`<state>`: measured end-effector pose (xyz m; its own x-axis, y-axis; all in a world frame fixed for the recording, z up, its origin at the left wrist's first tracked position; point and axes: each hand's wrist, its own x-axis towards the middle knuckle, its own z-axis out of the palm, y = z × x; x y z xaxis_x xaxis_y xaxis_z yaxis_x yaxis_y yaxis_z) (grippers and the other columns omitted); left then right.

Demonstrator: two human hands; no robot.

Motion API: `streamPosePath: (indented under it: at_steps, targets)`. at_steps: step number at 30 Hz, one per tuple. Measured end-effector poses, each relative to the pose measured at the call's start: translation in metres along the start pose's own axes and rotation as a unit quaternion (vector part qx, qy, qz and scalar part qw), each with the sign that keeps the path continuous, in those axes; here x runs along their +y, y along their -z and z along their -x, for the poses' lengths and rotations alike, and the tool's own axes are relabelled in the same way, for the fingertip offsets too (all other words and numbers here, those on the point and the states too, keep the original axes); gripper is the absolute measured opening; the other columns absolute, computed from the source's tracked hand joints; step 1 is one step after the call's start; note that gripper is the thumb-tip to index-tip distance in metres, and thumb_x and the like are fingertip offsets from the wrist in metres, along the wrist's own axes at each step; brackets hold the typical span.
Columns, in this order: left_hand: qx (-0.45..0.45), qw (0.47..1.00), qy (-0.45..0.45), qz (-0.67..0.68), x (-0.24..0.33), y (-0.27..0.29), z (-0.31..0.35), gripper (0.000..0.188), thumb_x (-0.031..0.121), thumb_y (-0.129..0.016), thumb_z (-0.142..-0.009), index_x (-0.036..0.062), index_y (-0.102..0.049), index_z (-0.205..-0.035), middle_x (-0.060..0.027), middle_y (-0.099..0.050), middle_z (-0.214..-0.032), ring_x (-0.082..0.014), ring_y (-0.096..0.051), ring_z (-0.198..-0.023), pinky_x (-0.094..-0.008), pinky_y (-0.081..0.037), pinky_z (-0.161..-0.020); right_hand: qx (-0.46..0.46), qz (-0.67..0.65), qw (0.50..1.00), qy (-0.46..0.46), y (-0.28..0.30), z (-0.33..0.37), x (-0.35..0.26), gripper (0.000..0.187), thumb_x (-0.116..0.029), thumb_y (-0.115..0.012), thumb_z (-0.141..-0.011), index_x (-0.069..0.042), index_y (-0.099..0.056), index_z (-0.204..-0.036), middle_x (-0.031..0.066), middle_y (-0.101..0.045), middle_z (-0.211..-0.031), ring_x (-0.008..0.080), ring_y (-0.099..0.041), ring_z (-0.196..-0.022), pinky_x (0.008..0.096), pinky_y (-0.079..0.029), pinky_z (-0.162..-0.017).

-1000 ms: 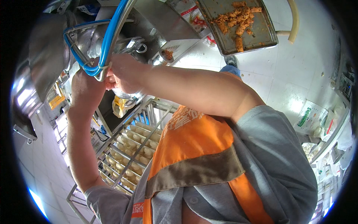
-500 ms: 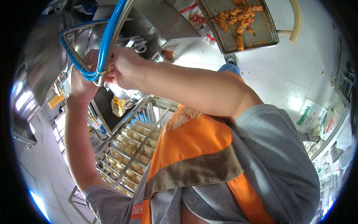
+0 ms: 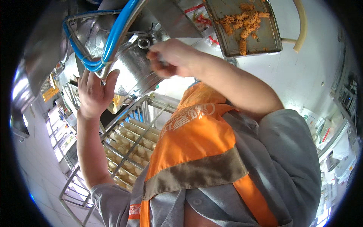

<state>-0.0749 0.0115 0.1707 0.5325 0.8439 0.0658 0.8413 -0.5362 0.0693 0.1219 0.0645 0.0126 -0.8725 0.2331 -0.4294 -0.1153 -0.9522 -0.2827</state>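
Note:
My left hand [image 3: 94, 92] is raised with its fingers stretched up and the thumb apart. It lies beside a shiny metal vessel [image 3: 132, 73], its upper fingers partly behind a blue tube [image 3: 113, 36] tied along a bent metal bar; whether it touches the vessel I cannot tell. On the vessel's other side is my right hand [image 3: 168, 58], fingers curled together; what they hold, if anything, is hidden. A round metal ring fitting [image 3: 143, 43] shows at the vessel's upper edge, left of my right hand.
At the upper right stands a metal tray [image 3: 272, 43] with crumbly orange-brown food [image 3: 245, 22]. A metal rack [image 3: 145, 132] with rows of round pale dough pieces [image 3: 130, 151] is below my hands. A beige hose [image 3: 302, 26] hangs at the far right.
My hands were close together behind the blue tube. They have parted, the right one moving right with its forearm. The metal vessel now shows far more between them.

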Motion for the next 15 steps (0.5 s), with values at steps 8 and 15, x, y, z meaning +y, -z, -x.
streamPosePath:
  at_steps: [8,15]
  targets:
    - [0.037,0.971,0.226,0.069,0.037,0.013,0.071,0.017,0.0,-0.06,-0.093,0.0015,-0.064,-0.11,-0.0076,-0.064,-0.099,-0.0098,-0.058,-0.068,-0.0216,-0.045,-0.057,0.196,0.786,0.576,0.115,0.033,0.033,-0.065,0.03,-0.028,-0.061,-0.093,-0.001,-0.073,-0.095,0.0206,-0.071,-0.093,0.0347,-0.07,-0.09,0.0463,-0.054,-0.08]
    - [0.098,0.947,0.282,0.118,0.06,0.008,0.121,0.021,-0.005,-0.061,-0.091,0.002,-0.064,-0.111,-0.0077,-0.065,-0.099,-0.0091,-0.057,-0.068,-0.0206,-0.045,-0.058,0.095,0.91,0.344,0.209,-0.016,0.04,-0.098,0.013,-0.012,-0.06,-0.083,-0.004,-0.069,-0.085,0.0149,-0.067,-0.083,0.0307,-0.066,-0.075,0.0446,-0.052,-0.066]
